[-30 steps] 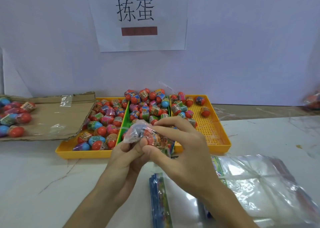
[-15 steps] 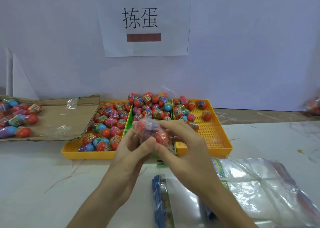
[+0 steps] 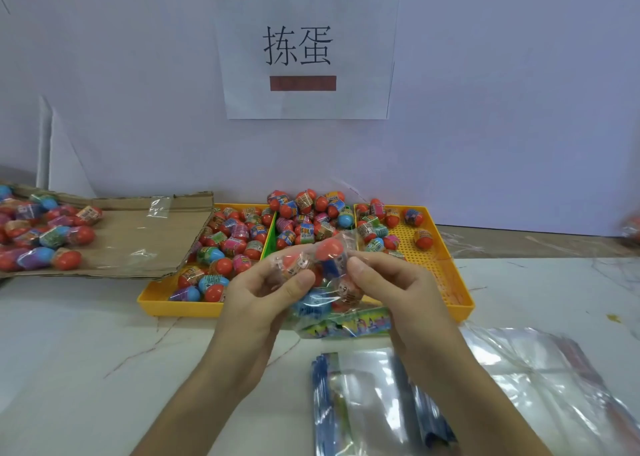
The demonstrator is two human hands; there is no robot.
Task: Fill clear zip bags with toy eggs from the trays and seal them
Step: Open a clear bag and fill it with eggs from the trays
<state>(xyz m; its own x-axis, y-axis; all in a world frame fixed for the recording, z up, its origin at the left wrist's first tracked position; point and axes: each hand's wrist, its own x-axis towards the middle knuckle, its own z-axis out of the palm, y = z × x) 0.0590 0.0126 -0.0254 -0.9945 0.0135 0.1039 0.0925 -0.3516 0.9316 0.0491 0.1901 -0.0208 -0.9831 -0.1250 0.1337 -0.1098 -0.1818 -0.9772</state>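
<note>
A clear zip bag (image 3: 323,282) holding several red and blue toy eggs hangs in the air in front of the trays. My left hand (image 3: 258,298) pinches its upper left part between thumb and fingers. My right hand (image 3: 391,282) pinches its upper right part. The bag's printed strip hangs below, between my hands. Behind it stand a yellow tray (image 3: 162,303) full of eggs, a green tray (image 3: 269,244) heaped with eggs, and a second yellow tray (image 3: 446,272) with few eggs at its far end.
A stack of empty clear zip bags (image 3: 450,396) lies on the white table at the front right. A flattened cardboard sheet (image 3: 131,247) at the left carries filled egg bags (image 3: 41,233). A white wall with a paper sign (image 3: 304,46) closes the back.
The bag has turned in my hands, its printed strip now hanging low. My hands have spread a little apart along its top. The camera has tilted down and closer.
</note>
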